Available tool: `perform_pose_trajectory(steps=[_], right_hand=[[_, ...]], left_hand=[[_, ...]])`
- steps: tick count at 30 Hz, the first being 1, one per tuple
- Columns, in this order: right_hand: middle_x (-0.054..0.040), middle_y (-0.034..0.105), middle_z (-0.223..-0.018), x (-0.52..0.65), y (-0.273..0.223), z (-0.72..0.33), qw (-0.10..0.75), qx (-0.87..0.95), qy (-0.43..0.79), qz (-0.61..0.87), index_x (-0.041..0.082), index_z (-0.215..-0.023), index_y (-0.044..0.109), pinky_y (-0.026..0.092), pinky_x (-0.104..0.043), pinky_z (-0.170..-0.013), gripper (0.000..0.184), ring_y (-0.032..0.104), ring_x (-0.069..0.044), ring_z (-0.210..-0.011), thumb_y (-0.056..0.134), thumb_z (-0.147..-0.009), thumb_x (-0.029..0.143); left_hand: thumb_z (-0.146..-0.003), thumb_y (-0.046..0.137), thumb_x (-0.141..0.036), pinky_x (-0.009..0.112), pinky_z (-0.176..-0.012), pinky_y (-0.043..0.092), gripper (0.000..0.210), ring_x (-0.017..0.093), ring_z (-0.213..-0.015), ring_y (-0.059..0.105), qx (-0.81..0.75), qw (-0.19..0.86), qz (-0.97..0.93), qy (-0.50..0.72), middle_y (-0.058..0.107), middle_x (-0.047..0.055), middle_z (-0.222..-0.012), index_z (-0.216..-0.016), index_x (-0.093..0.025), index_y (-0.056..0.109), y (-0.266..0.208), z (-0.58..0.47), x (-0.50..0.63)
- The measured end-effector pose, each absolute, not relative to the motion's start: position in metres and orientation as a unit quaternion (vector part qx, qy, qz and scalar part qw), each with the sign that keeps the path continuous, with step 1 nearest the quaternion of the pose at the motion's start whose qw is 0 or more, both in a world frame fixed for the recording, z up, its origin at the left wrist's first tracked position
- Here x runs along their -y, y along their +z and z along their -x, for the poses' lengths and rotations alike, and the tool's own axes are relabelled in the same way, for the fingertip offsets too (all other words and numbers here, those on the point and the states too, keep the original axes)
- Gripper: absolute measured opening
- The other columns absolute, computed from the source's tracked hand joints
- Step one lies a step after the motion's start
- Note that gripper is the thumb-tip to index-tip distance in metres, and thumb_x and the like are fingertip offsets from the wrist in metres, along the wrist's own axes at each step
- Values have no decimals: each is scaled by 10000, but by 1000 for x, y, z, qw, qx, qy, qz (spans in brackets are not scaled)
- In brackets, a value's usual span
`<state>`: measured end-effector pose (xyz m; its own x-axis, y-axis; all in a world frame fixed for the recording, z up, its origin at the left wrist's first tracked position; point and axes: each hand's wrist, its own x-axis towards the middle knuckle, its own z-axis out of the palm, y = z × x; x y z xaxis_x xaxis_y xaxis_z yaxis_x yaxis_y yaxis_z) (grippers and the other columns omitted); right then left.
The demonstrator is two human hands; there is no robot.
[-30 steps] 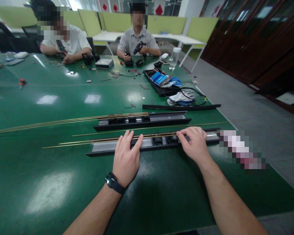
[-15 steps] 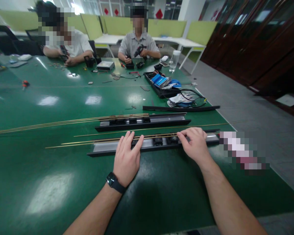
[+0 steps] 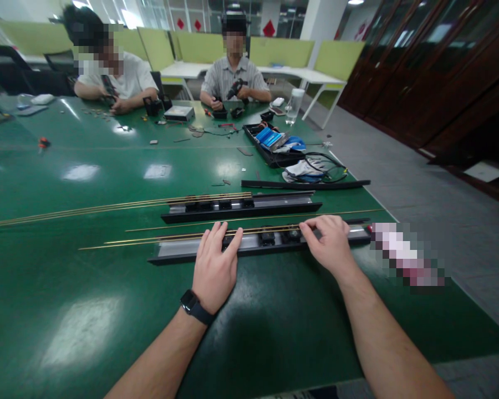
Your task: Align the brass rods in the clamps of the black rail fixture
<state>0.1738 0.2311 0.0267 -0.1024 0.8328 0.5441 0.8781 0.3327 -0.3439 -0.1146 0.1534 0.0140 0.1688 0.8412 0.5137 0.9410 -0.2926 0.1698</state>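
My left hand (image 3: 215,267) lies over the near metal channel (image 3: 177,249), its fingers stretched out and spread across the thin brass rods. The rods (image 3: 128,241) run along the channel and stick out past its left end. At the right part of the channel, my right hand (image 3: 329,243) has thumb and forefinger pinched together on the rods. Between the hands, black blocks (image 3: 268,237) sit inside the channel under the rods. Another thin brass rod (image 3: 353,213) lies just behind the channel. The right hand's other fingers are curled and partly hidden.
Behind lies a second channel (image 3: 286,206) with long brass rods (image 3: 83,210) reaching far left. Farther back are a black strip (image 3: 307,184), gloves with cables (image 3: 310,168) and a black tray (image 3: 270,158). Two people sit across the green table (image 3: 120,310); one holds a drill (image 3: 235,88).
Hardly anything differs. Both hands stay in nearly the same place on the rods and channel, and the whole view has shifted slightly.
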Motion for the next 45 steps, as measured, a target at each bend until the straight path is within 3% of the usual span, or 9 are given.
perform_pose_trajectory(steps=[45], right_hand=[[-47,727,-864,-233,25,-173,335,746,-32,574,255,-793,691,334,-432,-918,345,568,-261,-996,572,-976,523]], left_hand=[[-965,516,-102,589,-1222,382,556,353,-1521,402,585,93,761,-266,507,182,-1565,-1502,-244,552,14,114,-153]])
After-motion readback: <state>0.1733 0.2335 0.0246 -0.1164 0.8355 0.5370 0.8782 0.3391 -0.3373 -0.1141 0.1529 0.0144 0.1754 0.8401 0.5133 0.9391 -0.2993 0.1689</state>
